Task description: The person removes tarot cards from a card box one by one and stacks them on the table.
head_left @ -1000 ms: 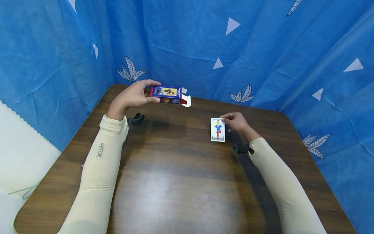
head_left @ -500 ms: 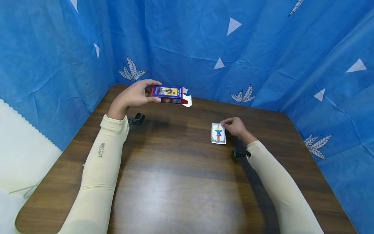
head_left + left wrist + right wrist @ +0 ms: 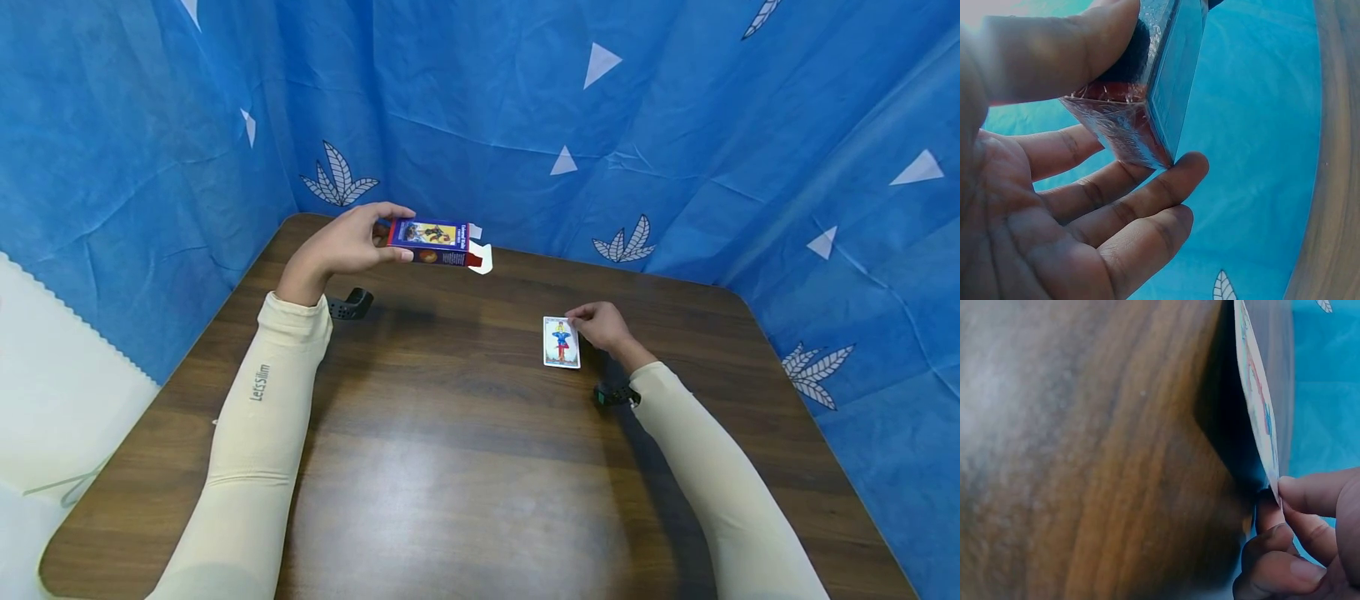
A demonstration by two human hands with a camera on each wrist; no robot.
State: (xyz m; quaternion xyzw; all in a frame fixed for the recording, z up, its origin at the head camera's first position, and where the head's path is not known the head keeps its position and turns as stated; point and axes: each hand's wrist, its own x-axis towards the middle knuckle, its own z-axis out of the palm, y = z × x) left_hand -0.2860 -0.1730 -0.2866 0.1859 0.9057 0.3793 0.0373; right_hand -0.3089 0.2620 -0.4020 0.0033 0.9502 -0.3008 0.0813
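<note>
My left hand (image 3: 348,243) holds a blue and red tarot card box (image 3: 433,234) above the back left of the table, thumb on one side and fingers on the other. The box's end flap (image 3: 482,258) hangs open toward the right. Clear wrap shows on the box's closed end (image 3: 1119,128) in the left wrist view. My right hand (image 3: 602,326) pinches a tarot card (image 3: 561,342) by its upper right corner. The card is face up, with a blue and red figure on white. Seen from the right wrist, the card (image 3: 1259,400) slants over the wood with a dark shadow beside it.
A brown wooden table (image 3: 450,400) with rounded corners lies beneath both arms. Blue patterned cloth (image 3: 480,108) hangs behind it and at the right. White cloth (image 3: 60,350) shows at the left edge. Black camera mounts (image 3: 351,305) sit at the wrists.
My right hand and the card have come slightly down and toward me, mostly in the first half second. The left hand keeps the box in about the same place.
</note>
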